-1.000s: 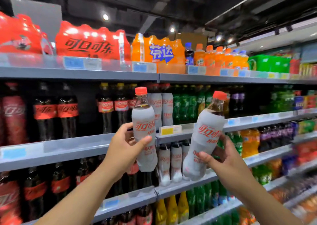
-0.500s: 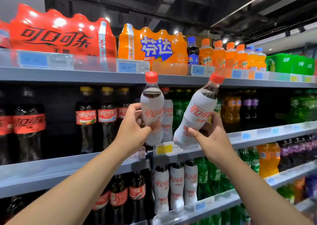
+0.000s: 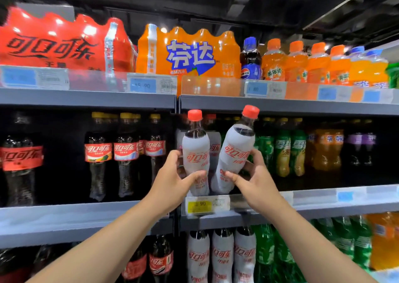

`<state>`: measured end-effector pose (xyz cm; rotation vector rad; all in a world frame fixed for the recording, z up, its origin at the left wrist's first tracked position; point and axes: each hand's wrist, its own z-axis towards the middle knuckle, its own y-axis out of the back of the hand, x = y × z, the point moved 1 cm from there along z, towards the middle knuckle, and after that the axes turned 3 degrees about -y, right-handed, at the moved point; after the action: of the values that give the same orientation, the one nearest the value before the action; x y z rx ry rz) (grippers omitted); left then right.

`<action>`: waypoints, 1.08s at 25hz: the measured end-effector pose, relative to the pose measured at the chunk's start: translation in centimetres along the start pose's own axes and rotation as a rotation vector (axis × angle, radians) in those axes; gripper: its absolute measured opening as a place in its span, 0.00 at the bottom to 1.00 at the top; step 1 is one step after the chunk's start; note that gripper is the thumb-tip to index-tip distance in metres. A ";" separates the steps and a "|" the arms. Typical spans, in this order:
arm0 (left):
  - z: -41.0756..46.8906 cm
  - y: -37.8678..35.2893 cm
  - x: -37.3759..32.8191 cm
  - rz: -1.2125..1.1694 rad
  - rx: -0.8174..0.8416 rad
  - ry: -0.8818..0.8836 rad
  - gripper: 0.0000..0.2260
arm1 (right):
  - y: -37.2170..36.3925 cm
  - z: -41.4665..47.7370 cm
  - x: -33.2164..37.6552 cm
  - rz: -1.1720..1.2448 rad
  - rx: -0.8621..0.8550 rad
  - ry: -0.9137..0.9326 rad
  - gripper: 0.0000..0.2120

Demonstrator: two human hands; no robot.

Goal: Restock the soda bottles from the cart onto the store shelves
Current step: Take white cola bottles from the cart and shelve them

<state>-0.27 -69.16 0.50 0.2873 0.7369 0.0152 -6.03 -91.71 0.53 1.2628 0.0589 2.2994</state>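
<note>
Two soda bottles with white wraps and red caps are held up in front of the middle shelf [image 3: 323,198], their bases just above its front rail. The left bottle [image 3: 196,151] stands upright. The right bottle [image 3: 235,151] is tilted, with its cap leaning to the right and its base close beside the base of the left one; whether the two touch cannot be told.

The left hand [image 3: 172,181] grips the left bottle low on its wrap, thumb across the front and fingers [image 3: 176,155] curled round the far side. The right hand [image 3: 258,180] grips the right bottle the same way, thumb on the front and the other fingers wrapped behind. Both forearms reach up from the bottom of the view.

A yellow price tag [image 3: 201,205] sits on the rail directly under the two bottles. Behind them, in the shelf opening, stands another white-wrapped bottle [image 3: 214,147]. To its left on the same level are dark cola bottles [image 3: 125,153] with red labels and yellow caps; to its right are green bottles [image 3: 289,151], then orange and purple-labelled ones farther along.

On the top shelf [image 3: 86,99] sit a red multipack [image 3: 54,45] and an orange multipack [image 3: 190,51], then a blue-capped cola bottle [image 3: 250,63] and a row of orange soda bottles [image 3: 302,64]. On the shelf below the hands, three white-wrapped bottles [image 3: 222,259] stand side by side, with green bottles to their right.
</note>
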 end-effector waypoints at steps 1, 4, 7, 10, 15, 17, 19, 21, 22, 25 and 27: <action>-0.2 -0.3 -0.1 0.029 -0.005 0.011 0.21 | 0.1 0.1 -0.5 -0.007 0.038 -0.009 0.32; -0.6 -1.0 -0.4 0.111 -0.041 0.027 0.21 | 0.4 0.6 -1.5 -0.024 0.145 -0.032 0.31; -0.4 -1.1 -0.8 0.169 -0.089 0.067 0.21 | 0.5 1.4 -1.7 -0.016 0.222 -0.048 0.27; -0.7 -1.1 -1.1 0.258 -0.133 0.087 0.20 | 0.4 2.2 -1.5 -0.056 0.287 -0.061 0.22; -1.0 -0.7 -1.5 0.386 -0.213 0.123 0.23 | 0.1 3.1 -1.4 -0.058 0.340 -0.072 0.25; -0.8 -0.5 -1.3 0.468 -0.210 0.137 0.28 | -0.1 2.9 -1.4 -0.089 0.327 -0.049 0.31; -0.7 -0.5 -1.2 0.470 -0.182 0.173 0.31 | -0.2 2.6 -1.4 -0.097 0.311 -0.042 0.32; -0.6 -0.6 -1.0 0.436 -0.163 0.201 0.33 | -0.2 2.5 -1.4 -0.101 0.292 -0.043 0.29; -0.6 -0.6 -0.9 0.416 -0.154 0.208 0.34 | -0.1 2.5 -1.4 -0.101 0.286 -0.045 0.27; -0.6 0.1 -0.7 0.406 -0.098 0.212 0.36 | -0.1 2.5 -1.7 -0.129 0.327 -0.077 0.27; -0.7 0.6 -0.2 0.402 -0.062 0.209 0.36 | -0.1 2.4 -1.6 -0.158 0.332 -0.083 0.26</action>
<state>-0.85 -68.41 0.34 0.3742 0.8744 0.4543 -3.33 -92.89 0.62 1.4561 0.5110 2.1580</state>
